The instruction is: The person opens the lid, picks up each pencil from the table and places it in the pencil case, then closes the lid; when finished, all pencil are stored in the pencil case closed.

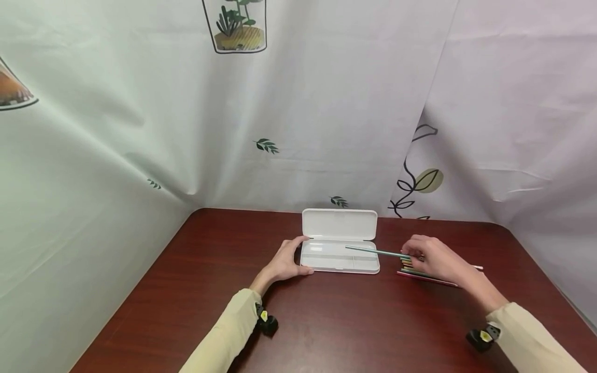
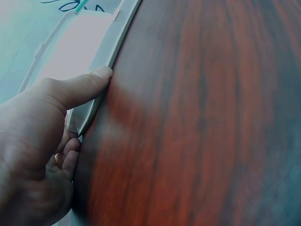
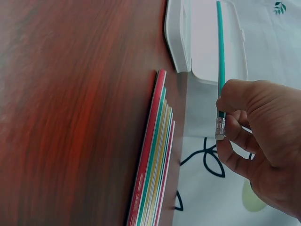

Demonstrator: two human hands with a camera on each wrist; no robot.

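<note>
A white pencil case (image 1: 326, 262) lies on the table with its lid (image 1: 339, 224) raised at the back. My left hand (image 1: 282, 263) holds the case by its left end, the thumb (image 2: 89, 86) along the front edge and the other fingers around the far side. Between thumb and fingers, my right hand (image 1: 436, 256) pinches a green pencil (image 3: 221, 52) close to its eraser end. The pencil's other end reaches out over the case's shallow compartments. Beneath the right hand, a row of several coloured pencils (image 3: 153, 155) lies on the table, partly hidden in the head view.
The dark red-brown table (image 1: 354, 321) has rounded back corners. A white cloth (image 1: 326, 129) printed with leaves and jars hangs behind it and along both sides. Each wrist carries a small black camera (image 1: 268, 324).
</note>
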